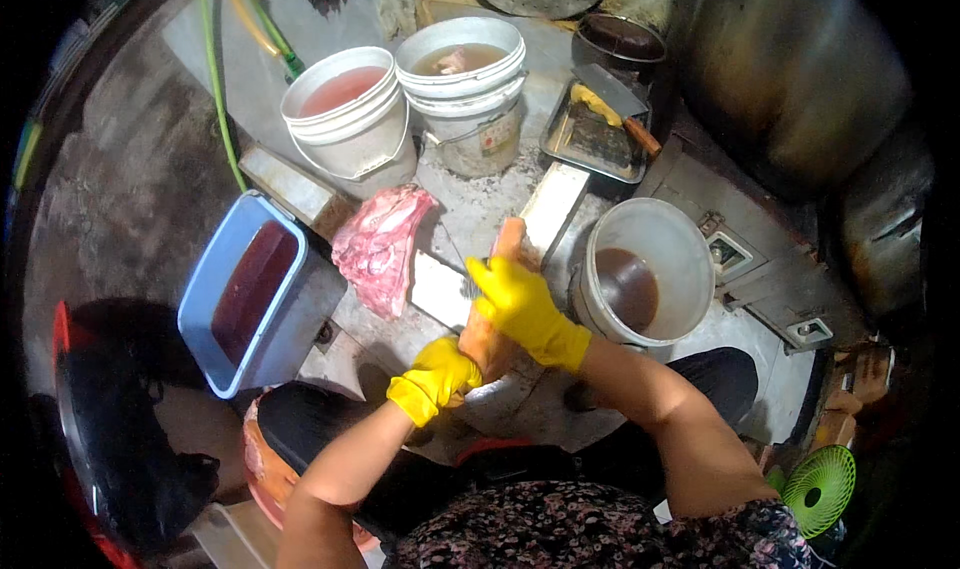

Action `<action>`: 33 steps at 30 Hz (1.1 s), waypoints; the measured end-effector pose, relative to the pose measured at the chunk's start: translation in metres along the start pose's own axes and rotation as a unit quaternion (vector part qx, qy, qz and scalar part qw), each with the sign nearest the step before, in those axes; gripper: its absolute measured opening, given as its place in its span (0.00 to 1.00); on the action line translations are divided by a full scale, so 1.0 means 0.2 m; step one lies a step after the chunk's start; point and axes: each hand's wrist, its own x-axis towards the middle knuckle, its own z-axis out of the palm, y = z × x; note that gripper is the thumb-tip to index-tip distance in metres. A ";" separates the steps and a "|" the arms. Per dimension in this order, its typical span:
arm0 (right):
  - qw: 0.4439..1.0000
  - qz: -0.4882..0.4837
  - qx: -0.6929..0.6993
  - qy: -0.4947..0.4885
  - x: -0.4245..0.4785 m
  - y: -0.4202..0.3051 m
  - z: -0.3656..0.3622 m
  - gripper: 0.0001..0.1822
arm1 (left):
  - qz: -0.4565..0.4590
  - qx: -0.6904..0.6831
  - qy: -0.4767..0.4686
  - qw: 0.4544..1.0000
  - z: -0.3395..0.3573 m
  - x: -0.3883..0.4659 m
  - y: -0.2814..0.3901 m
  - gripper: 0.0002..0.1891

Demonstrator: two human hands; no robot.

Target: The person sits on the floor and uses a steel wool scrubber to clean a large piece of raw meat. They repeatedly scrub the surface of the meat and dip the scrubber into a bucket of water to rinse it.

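Both my hands wear yellow rubber gloves. My left hand (pixel 437 376) grips the near end of a long piece of skin-on meat (pixel 481 342), whose skin is orange-brown. Across its middle lies my right hand (pixel 527 312), fingers curled around a small grey tool (pixel 471 288) that is mostly hidden. The meat rests over white boards (pixel 556 200) whose ends show on either side. To the left sits a large raw pink cut of meat (pixel 382 248), apart from both hands.
Left stands a blue basin (pixel 301 258) of dark red liquid; right, a white bucket (pixel 679 269) with brown liquid. Two white buckets (pixel 352 138) (pixel 480 138) of liquid stand ahead. A cleaver (pixel 616 89) lies across a metal tray (pixel 553 135). A green fan (pixel 821 486) is at lower right.
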 end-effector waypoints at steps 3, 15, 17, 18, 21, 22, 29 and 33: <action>0.997 -0.015 0.014 0.070 0.02 0.16 0.03 0.26 | -0.030 -0.057 -0.040 0.997 0.03 0.05 -0.06 0.16; 0.976 0.093 0.188 0.058 0.07 0.23 0.01 0.24 | -0.069 -0.216 -0.130 0.965 -0.05 0.19 -0.22 0.18; 0.988 0.046 0.145 0.023 0.13 0.28 0.13 0.23 | -0.022 -0.256 -0.114 0.960 -0.02 0.21 -0.37 0.18; 0.994 0.077 0.077 0.002 0.18 0.34 0.24 0.25 | -0.014 -0.157 -0.125 0.980 -0.02 0.24 -0.39 0.15; 0.996 0.057 0.012 0.066 0.32 0.60 0.39 0.25 | -0.041 -0.166 -0.149 0.974 -0.07 0.24 -0.26 0.12; 0.990 0.106 0.043 0.081 0.41 0.66 0.40 0.26 | -0.017 -0.189 -0.131 0.973 -0.05 0.23 -0.26 0.13; 0.974 0.059 0.026 0.217 1.44 0.79 0.08 0.25 | 0.017 -0.208 -0.135 0.969 -0.01 0.29 -0.50 0.21; 0.980 0.121 -0.156 0.003 1.92 1.07 0.12 0.21 | 0.063 -0.139 -0.100 0.983 0.00 0.29 -0.53 0.27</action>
